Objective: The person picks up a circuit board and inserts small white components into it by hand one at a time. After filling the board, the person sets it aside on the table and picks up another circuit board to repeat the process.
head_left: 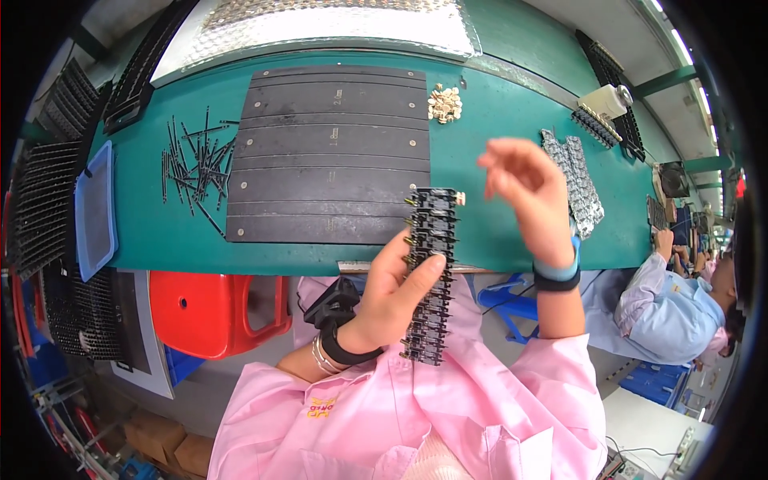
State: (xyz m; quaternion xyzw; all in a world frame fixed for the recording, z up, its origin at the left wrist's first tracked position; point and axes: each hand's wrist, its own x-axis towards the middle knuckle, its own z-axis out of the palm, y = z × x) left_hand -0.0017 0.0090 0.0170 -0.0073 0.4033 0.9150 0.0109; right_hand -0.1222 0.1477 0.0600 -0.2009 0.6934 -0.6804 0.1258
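Note:
My left hand [396,296] is closed around a long black toothed rack [432,276], its thumb lying across the front. Small pins or tips stick out along the rack's left side. At its top right end sits a small pale gold piece [460,198]. To the right of the rack, my right hand [526,188] is raised above the green table with its fingers loosely bent and apart, slightly blurred. Nothing shows between them. Beyond that hand, a pile of small gold-coloured pieces [445,104] lies beside the dark plate.
A dark grooved plate [332,160] lies on the green table [480,88]. Thin black sticks [196,164] are scattered left of it, near a blue tray [98,212]. Grey filled strips [580,184] lie at right. A red stool [212,312] stands below the table; a co-worker [668,304] sits at right.

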